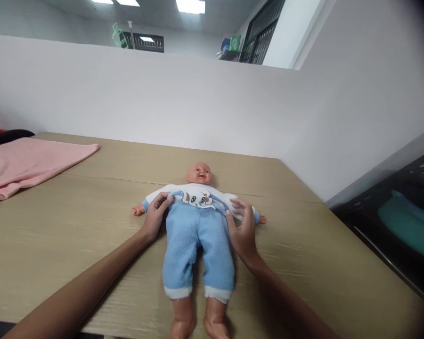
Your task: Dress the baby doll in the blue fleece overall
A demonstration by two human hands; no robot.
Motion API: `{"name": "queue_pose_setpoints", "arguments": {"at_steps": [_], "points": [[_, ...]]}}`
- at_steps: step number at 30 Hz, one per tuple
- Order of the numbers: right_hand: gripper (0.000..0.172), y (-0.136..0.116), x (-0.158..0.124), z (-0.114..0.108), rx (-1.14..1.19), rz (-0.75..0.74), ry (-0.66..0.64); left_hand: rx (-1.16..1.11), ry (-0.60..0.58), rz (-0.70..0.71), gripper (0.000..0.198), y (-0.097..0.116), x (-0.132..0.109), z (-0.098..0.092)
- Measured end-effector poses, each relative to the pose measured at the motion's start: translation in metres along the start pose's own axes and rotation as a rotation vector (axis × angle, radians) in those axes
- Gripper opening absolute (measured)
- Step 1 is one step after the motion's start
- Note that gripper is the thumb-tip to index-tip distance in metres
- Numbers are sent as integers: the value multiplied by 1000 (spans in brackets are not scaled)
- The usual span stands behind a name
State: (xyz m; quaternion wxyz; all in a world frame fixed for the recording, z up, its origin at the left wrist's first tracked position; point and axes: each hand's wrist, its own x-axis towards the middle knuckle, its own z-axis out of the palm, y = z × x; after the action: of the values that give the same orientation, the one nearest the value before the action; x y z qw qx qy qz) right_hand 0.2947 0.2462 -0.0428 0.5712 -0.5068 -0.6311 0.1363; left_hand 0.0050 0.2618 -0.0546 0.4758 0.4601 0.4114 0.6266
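Observation:
A bald baby doll (201,175) lies on its back on the table, its feet towards me. It wears a white long-sleeved top (162,190) with blue cuffs and fluffy blue trousers (183,230) with white hems. An animal-face patch (198,198) sits across its chest, with a blue band running out to either side. My left hand (156,217) is closed at the doll's side, fingertips pinching the clothing by the band's end. On the other side, my right hand (243,230) rests with thumb and fingers apart, the thumb at the clothing's edge and the fingers over the white sleeve.
A pink cloth (31,162) is spread at the table's (92,230) left, near a black and red object (10,136). A white partition (144,94) rises behind the table. Beyond the right edge stands a dark frame with a teal item (410,226).

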Motion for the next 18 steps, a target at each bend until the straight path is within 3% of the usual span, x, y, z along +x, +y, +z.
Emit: {"name": "queue_pose_setpoints", "arguments": {"at_steps": [3,7,9,12,13,15,18], "points": [[20,-33,21,12,32,-83,-68,-2,56,42,41,0,-4,4],[18,-73,77,58,98,-222,-268,76,86,108,44,3,-7,7],[16,-84,107,91,37,-259,-522,123,80,141,44,5,-9,8],[30,-88,138,142,6,-280,-1147,169,62,174,44,7,-12,8],[34,-88,142,157,0,-287,-1249,180,53,182,44,7,-13,8],[37,-85,144,180,-23,-306,-1357,194,46,195,44,5,-15,8],[30,-81,139,196,-53,-346,-1351,203,64,229,44,1,-16,9]]}}
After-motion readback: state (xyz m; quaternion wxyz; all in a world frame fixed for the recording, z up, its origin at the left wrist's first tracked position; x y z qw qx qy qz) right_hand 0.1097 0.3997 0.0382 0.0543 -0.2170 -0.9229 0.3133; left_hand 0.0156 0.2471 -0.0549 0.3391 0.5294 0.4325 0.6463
